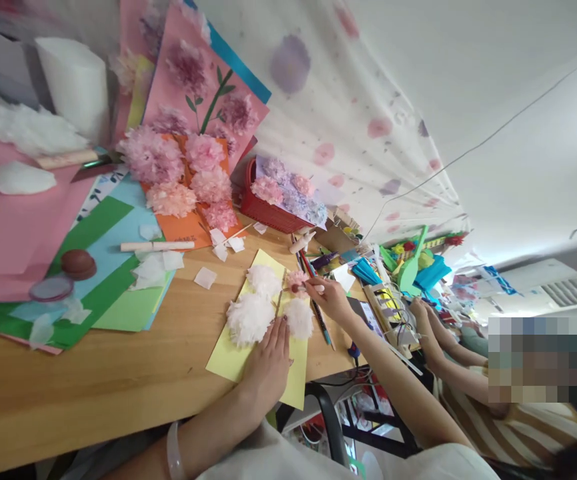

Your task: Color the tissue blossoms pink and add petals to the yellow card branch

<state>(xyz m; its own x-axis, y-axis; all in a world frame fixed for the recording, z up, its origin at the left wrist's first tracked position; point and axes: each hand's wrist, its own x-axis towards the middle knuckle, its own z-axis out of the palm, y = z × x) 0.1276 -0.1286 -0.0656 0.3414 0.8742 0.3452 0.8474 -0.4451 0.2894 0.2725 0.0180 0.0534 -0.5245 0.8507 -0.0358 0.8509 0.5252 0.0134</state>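
Red basket (277, 216) on the bench (133, 373)
White roll (75, 83) left of the basket, spotted curtain (341, 100) behind it, air conditioner (543, 287) well to its right.

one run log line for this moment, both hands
left hand: on yellow card, between white flowers | right hand: holding brush-like tool at pink flower

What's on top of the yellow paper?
On the yellow paper sit three fluffy white flowers and a pink one. The left hand lies over part of it. I can't see the paper hidden under the flowers and hand.
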